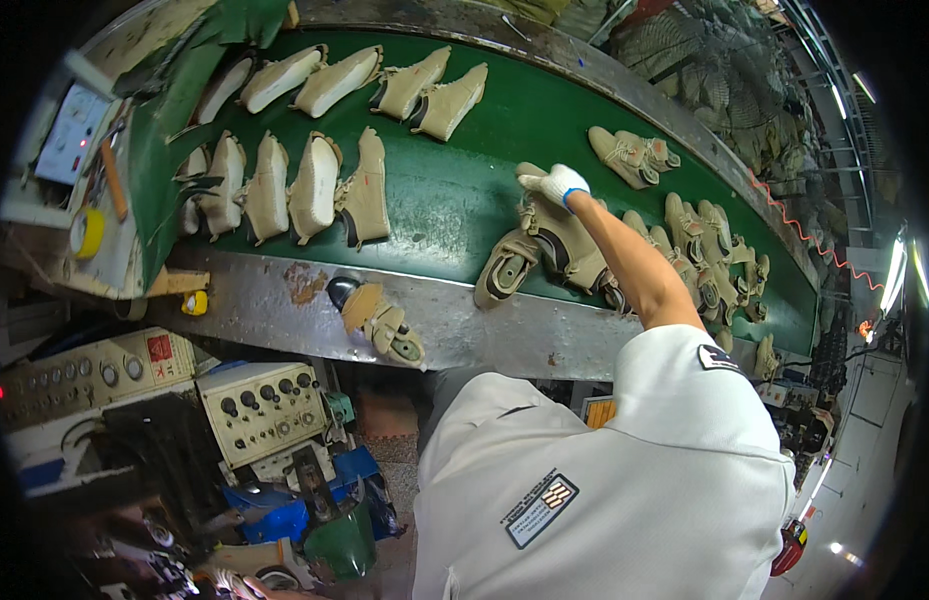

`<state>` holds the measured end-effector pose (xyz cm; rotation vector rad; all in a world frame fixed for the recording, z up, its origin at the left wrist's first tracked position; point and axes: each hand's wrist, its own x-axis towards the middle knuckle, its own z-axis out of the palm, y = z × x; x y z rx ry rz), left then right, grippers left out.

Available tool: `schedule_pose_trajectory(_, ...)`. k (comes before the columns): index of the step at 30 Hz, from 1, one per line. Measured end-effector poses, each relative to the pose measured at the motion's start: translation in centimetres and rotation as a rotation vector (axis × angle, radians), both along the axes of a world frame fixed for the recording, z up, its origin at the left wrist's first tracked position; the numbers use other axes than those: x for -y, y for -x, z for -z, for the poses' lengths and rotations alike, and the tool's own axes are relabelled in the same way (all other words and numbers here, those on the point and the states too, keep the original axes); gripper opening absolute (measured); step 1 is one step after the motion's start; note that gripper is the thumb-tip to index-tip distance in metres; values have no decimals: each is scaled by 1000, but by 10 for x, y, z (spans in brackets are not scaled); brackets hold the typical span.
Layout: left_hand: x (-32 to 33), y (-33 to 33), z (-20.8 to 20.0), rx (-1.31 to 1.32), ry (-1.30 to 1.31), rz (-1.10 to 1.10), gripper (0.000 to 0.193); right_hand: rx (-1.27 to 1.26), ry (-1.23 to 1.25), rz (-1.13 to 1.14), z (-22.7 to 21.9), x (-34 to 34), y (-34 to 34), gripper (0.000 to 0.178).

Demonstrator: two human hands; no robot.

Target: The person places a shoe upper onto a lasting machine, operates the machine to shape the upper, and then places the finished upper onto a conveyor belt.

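Observation:
My right hand (561,184), in a white glove with a blue cuff, reaches over a green conveyor belt (434,215). Its fingers are closed on the top of a beige shoe (530,212) standing among others. Close below it, another beige shoe (506,268) shows its sole side, and more beige shoes (584,262) lie against it under my forearm. My left hand is not in view. On the metal ledge in front of the belt, a beige shoe upper (384,322) lies on its side with a dark rounded piece (341,290) at one end.
Beige shoes with pale undersides (314,185) stand in two rows at left; several laced shoes (699,245) cluster at right. A control box with knobs (264,405) and machinery are at lower left. A yellow tape roll (86,233) and an orange-handled hammer (114,180) lie far left.

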<state>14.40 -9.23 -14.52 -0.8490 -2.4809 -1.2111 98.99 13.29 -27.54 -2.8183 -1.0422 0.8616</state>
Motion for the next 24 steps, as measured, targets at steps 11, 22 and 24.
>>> schedule_pose_trajectory(11,-61,32,48,41,251,-32,35,-331,-569,447,215,-243,-43,84)
schedule_pose_trajectory(22,20,70,52,123,229,-37,47,-1657,-860,486,152,-187,44,66)
schedule_pose_trajectory(24,53,83,46,159,151,31,50,-1935,-847,276,74,-133,123,62)
